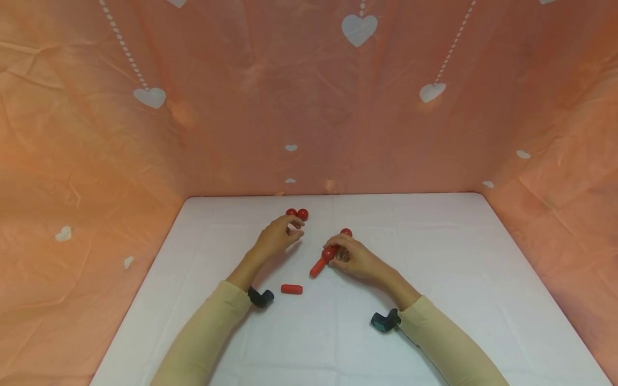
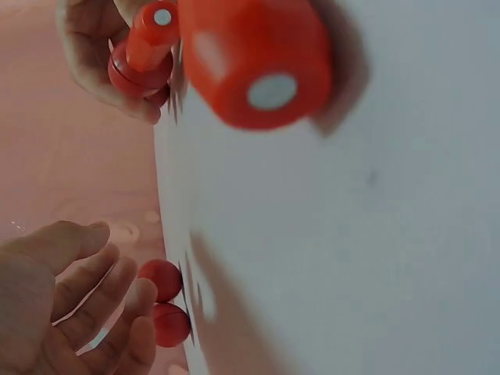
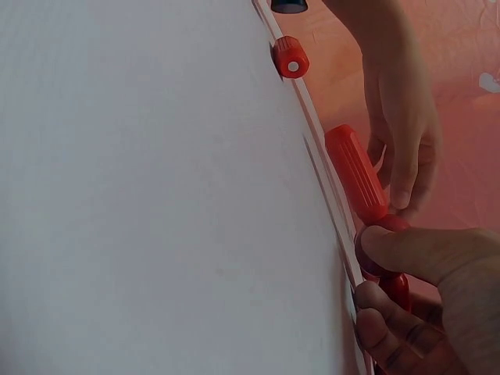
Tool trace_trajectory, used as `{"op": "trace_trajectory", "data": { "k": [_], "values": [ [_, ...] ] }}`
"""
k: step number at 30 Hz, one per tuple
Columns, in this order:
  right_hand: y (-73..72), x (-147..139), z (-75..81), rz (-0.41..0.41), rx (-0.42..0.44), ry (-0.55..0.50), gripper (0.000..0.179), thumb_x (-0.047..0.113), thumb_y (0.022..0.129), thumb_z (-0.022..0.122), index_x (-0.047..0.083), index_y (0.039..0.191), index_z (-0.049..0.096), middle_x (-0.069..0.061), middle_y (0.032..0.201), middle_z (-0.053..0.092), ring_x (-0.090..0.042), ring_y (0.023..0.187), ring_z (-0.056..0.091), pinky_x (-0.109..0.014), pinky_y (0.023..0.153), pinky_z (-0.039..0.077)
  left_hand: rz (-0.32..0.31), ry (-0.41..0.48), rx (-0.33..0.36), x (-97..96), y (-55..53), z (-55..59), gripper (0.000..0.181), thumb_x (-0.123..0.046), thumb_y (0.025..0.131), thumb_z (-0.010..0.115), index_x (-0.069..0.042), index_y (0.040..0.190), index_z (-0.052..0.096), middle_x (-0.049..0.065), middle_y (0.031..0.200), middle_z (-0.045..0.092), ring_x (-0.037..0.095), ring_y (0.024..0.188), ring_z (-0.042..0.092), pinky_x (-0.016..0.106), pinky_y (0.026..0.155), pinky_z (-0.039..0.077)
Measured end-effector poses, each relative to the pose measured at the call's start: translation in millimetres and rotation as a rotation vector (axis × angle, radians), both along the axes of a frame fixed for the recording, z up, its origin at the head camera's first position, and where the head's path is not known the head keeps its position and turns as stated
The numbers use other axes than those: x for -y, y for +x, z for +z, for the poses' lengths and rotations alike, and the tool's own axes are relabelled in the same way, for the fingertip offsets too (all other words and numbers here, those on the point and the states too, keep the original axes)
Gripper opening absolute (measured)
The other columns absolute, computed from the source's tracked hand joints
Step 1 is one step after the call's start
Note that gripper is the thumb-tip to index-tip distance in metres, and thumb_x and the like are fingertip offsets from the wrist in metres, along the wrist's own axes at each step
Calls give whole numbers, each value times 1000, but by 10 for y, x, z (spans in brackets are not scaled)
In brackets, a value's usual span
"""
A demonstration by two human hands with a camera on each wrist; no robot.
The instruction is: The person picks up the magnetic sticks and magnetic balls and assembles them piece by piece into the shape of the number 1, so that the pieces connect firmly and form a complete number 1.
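My right hand [image 1: 359, 260] pinches a red ball [image 1: 328, 254] between thumb and fingers. A ribbed red rod [image 1: 317, 268] sticks out of that ball toward me, and more red pieces run behind it to another red ball [image 1: 346, 232], partly covered by my fingers. To the left, my left hand [image 1: 276, 236] hovers with fingers loosely bent and nothing in them. Just past its fingertips two red balls [image 1: 302, 214] sit side by side on the table. A loose red rod [image 2: 250, 62] with a pale round disc in its end looms close in the left wrist view.
A white cloth covers the table [image 1: 434, 343], and the loose rod lies on it between my forearms. Orange sheeting with white hearts [image 1: 359, 29] hangs behind and at both sides. Dark wrist cameras [image 1: 384, 321] are strapped by my sleeves.
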State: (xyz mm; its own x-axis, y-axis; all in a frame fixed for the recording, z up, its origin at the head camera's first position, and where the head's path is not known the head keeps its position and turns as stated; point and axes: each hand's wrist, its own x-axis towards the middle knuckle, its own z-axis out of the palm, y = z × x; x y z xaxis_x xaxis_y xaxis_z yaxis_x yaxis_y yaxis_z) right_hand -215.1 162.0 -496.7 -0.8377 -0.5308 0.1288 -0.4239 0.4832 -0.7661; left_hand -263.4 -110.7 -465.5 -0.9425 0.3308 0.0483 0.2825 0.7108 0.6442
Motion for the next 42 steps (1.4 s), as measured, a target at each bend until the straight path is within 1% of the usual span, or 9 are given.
{"op": "trace_trajectory", "data": {
  "k": [4, 7, 12, 17, 20, 25, 30, 37, 42],
  "values": [
    [-5, 0, 10, 7, -27, 15, 41, 8, 96, 81, 14, 133, 66, -2, 128, 66, -19, 101, 60, -30, 89, 55, 24, 18, -23, 28, -54, -1, 32, -21, 102, 76, -10, 131, 69, 9, 124, 70, 24, 103, 71, 39, 82, 60],
    [-10, -6, 9, 8, -51, 25, 42, 9, 95, 82, 14, 134, 66, -1, 128, 66, -17, 101, 60, -30, 88, 56, 29, 17, -67, 49, -97, 3, 32, -19, 102, 75, -9, 131, 69, 11, 126, 70, 25, 103, 71, 43, 84, 59],
    [-18, -14, -4, 5, -39, 12, 41, 7, 95, 82, 14, 133, 66, -2, 128, 66, -19, 103, 60, -31, 90, 56, 37, 6, -110, 53, -168, 19, 33, -18, 102, 75, -9, 133, 67, 12, 125, 69, 26, 103, 67, 45, 88, 57],
    [-14, -24, -12, 6, -4, -13, 40, 8, 96, 81, 16, 132, 67, -1, 128, 66, -20, 108, 59, -32, 93, 56, 31, -22, -115, 19, -248, 43, 38, -19, 102, 76, -9, 137, 64, 12, 129, 67, 28, 110, 63, 44, 96, 58],
    [-15, -25, -11, 11, -13, -3, 41, 8, 96, 81, 15, 133, 66, -1, 128, 66, -19, 106, 60, -31, 92, 56, 29, -49, -114, 7, -292, 44, 41, -21, 102, 76, -10, 139, 63, 12, 134, 66, 30, 113, 63, 45, 98, 57],
    [-17, -28, -4, 22, -49, 17, 42, 8, 95, 82, 13, 134, 65, -1, 127, 66, -17, 100, 61, -30, 88, 56, 21, -91, -128, 6, -349, 41, 43, -20, 102, 77, -9, 141, 63, 13, 141, 65, 31, 121, 63, 50, 102, 55],
    [-18, -26, 1, 24, -48, 21, 42, 10, 95, 82, 14, 134, 65, 1, 127, 66, -16, 100, 61, -29, 88, 56, 17, -110, -125, -11, -393, 41, 44, -20, 101, 77, -9, 141, 64, 13, 145, 63, 32, 131, 62, 52, 109, 52],
    [-15, -25, -5, 23, -43, 19, 42, 8, 96, 82, 13, 134, 65, -1, 128, 66, -17, 100, 61, -29, 88, 56, 13, -129, -110, -51, -439, 25, 45, -21, 102, 76, -10, 143, 63, 12, 147, 62, 32, 133, 61, 55, 109, 51],
    [-18, -15, -11, 24, -30, 21, 42, 11, 96, 82, 15, 134, 65, 0, 129, 66, -17, 100, 60, -30, 88, 55, 20, -131, -94, -76, -461, 0, 46, -21, 101, 77, -10, 143, 63, 12, 146, 63, 32, 130, 62, 55, 108, 51]
  ]
}}
